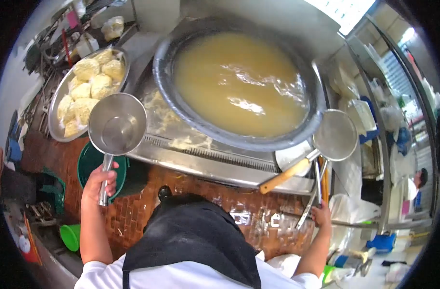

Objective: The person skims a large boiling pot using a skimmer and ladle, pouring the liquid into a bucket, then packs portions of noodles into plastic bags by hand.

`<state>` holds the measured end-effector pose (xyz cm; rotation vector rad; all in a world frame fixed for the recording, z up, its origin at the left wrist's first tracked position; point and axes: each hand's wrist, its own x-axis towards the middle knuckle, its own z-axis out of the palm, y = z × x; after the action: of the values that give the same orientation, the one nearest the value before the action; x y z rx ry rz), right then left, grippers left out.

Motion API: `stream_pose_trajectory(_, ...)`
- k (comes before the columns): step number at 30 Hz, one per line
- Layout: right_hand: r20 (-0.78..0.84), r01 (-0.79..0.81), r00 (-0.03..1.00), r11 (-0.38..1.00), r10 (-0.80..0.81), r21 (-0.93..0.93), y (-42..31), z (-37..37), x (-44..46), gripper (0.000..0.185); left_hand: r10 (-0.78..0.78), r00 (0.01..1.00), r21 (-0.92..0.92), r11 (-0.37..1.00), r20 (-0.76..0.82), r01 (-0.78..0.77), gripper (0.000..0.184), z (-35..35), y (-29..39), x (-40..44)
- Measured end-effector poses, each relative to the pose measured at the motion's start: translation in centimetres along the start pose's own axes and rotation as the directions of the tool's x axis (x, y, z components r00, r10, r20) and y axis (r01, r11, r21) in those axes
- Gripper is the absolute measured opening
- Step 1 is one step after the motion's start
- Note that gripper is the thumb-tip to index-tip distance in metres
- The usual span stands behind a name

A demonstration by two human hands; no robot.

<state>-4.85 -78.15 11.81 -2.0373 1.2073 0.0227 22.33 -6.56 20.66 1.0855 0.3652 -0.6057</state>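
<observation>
My left hand (100, 184) is closed around the handle of a deep metal dipper (118, 126), its bowl raised in front of a tray of noodle bundles (81, 91). The dipper looks nearly empty, with its inside facing me. On the right, my right hand (321, 215) is closed around the lower end of a long metal handle (318, 180); what that handle belongs to is not clear. A round mesh strainer (336, 136) with a wooden handle lies just beyond it, at the rim of a large wok (200, 130) full of cloudy yellowish liquid (229, 91).
The wok sits in a steel cooking range (205, 166) with scattered crumbs on top. Below the dipper stands a dark green bucket (87, 166). A bright green container (69, 237) is at lower left. The brick floor (138, 212) looks wet. Shelves (388, 144) line the right.
</observation>
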Motion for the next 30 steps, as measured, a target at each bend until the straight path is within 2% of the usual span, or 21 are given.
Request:
stream_pose_trajectory(2, 0.028, 0.034, 0.999, 0.998, -0.033, -0.052, -0.8, 0.1, -0.6, 0.044, -0.010, 1.000, 0.015, 1.000, 0.002, 0.010, 0.034, 0.4, 0.0, 0.2)
stream_pose_trajectory(5, 0.050, -0.014, 0.999, 0.997, 0.010, 0.075, 0.4, -1.5, 0.5, 0.043, -0.033, 0.999, 0.046, 0.998, 0.013, 0.033, 0.034, 1.2, 0.0, 0.4)
stream_pose_trajectory(6, 0.065, 0.017, 0.998, 1.000, -0.016, -0.009, 0.0, -2.6, 0.5, 0.037, -0.038, 0.999, 0.056, 0.998, 0.017, 0.037, 0.034, 1.4, -0.1, 0.4)
stream_pose_trajectory(8, 0.145, -0.038, 0.989, 0.994, 0.023, 0.099, 0.4, -4.6, 1.5, 0.044, -0.045, 0.999, 0.077, 0.996, 0.013, 0.044, 0.034, 2.0, -0.2, 0.3)
stream_pose_trajectory(11, 0.148, -0.066, 0.988, 0.995, 0.053, 0.081, -0.6, -5.6, 1.3, 0.025, -0.077, 0.996, 0.073, 0.995, 0.033, 0.074, 0.035, 2.6, -0.4, 0.1)
stream_pose_trajectory(14, 0.059, -0.245, 0.969, 0.964, 0.240, 0.104, -2.6, -3.4, 0.2, 0.029, -0.090, 0.995, 0.069, 0.994, 0.051, 0.087, 0.036, 2.4, -1.1, 0.1)
stream_pose_trajectory(15, -0.011, -0.146, 0.989, 0.987, 0.147, 0.064, -1.6, -1.9, 0.2, 0.032, -0.094, 0.994, 0.060, 0.994, 0.051, 0.091, 0.036, 2.5, -1.3, 0.1)
stream_pose_trajectory(16, 0.051, -0.033, 0.998, 0.992, 0.027, 0.124, 0.7, -0.8, 1.1, 0.032, -0.099, 0.994, 0.048, 0.994, 0.050, 0.097, 0.036, 2.5, -1.6, 0.1)
stream_pose_trajectory(18, -0.091, -0.007, 0.996, 0.985, 0.023, 0.173, 1.5, 2.4, 1.2, 0.032, -0.119, 0.992, 0.068, 0.991, 0.044, 0.116, 0.036, 2.3, -1.9, 0.2)
stream_pose_trajectory(20, -0.162, 0.082, 0.986, 0.978, -0.051, 0.193, 2.0, 4.5, 1.7, 0.029, -0.136, 0.990, 0.093, 0.987, 0.028, 0.133, 0.036, 2.5, -2.1, 0.2)
stream_pose_trajectory(21, -0.236, 0.109, 0.969, 0.987, -0.078, 0.121, 2.2, 5.2, 2.3, 0.026, -0.142, 0.990, 0.111, 0.984, 0.015, 0.140, 0.036, 2.8, -1.9, 0.2)
stream_pose_trajectory(24, -0.085, 0.054, 0.996, 0.948, -0.029, 0.313, 1.3, 5.5, 2.8, 0.033, -0.136, 0.991, 0.130, 0.982, 0.012, 0.134, 0.036, 2.7, -1.7, 0.0)
stream_pose_trajectory(25, 0.041, -0.106, 0.994, 0.911, 0.098, 0.399, 0.6, 5.0, 2.8, 0.034, -0.135, 0.991, 0.139, 0.981, 0.014, 0.132, 0.036, 2.8, -1.6, 0.0)
stream_pose_trajectory(26, 0.098, -0.155, 0.988, 0.873, 0.123, 0.462, -0.4, 4.9, 2.6, 0.031, -0.136, 0.990, 0.148, 0.980, 0.021, 0.132, 0.036, 2.9, -1.6, 0.1)
stream_pose_trajectory(30, 0.202, -0.244, 0.966, 0.838, 0.163, 0.489, -3.4, 3.7, 1.6, 0.025, -0.156, 0.987, 0.134, 0.979, 0.026, 0.151, 0.037, 4.0, -1.2, -0.1)
